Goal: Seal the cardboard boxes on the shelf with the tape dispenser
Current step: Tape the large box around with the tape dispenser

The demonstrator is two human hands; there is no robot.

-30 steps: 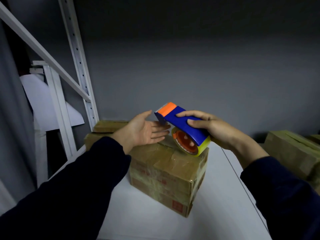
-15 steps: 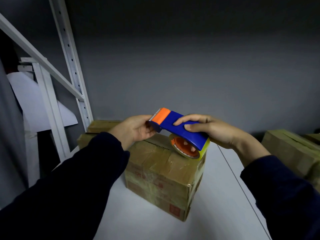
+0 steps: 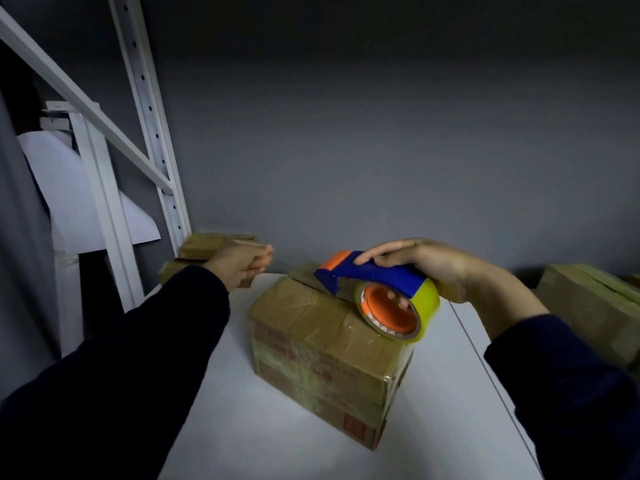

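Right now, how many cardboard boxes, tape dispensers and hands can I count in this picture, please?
Cardboard boxes plainly seen: 4 (centre box, upper left box, lower left box, right box)
Tape dispenser: 1
Hands: 2 (left hand, right hand)
Total: 7

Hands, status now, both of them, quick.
Left hand: fingers curled, blurred; whether it pinches anything cannot be told.
Right hand: grips the tape dispenser, its roll on the cardboard box.
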